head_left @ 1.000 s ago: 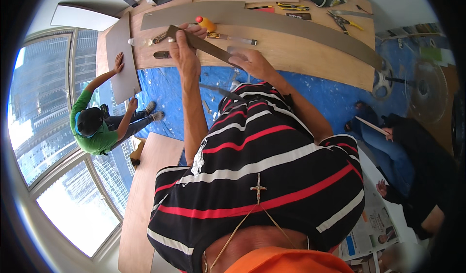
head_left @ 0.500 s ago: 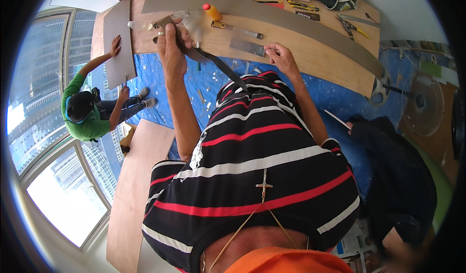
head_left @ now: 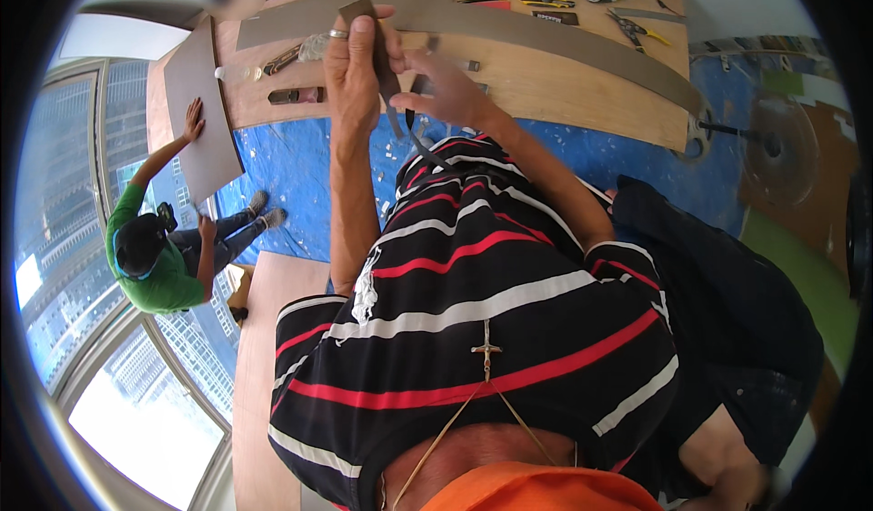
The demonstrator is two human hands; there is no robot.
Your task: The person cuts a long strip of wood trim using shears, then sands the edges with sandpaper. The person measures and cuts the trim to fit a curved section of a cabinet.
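Note:
A narrow brown strip (head_left: 383,67) stands up in my left hand (head_left: 353,88), whose thumb presses along its face and whose fingers wrap behind it. Its lower part bends down toward my striped shirt. My right hand (head_left: 450,93) is at the strip's right side, smeared by motion, with thumb and fingers apart; whether they touch the strip I cannot tell. Behind my hands lies the wooden worktable (head_left: 582,102), with a dark-handled tool (head_left: 296,95), a second slim tool (head_left: 282,59) and crumpled clear plastic (head_left: 314,48) left of my left hand.
A long curved grey-brown panel (head_left: 627,67) spans the table, with pliers (head_left: 627,31) beyond it. On the left a person in green (head_left: 155,256) has a hand on a brown panel (head_left: 205,115). Dark clothing of someone (head_left: 718,275) is close on my right. Blue sheeting (head_left: 291,152) covers the floor.
My right hand has moved left and up from the table's near edge to the strip. The strip in my left hand now stands more upright. The whole view has shifted slightly.

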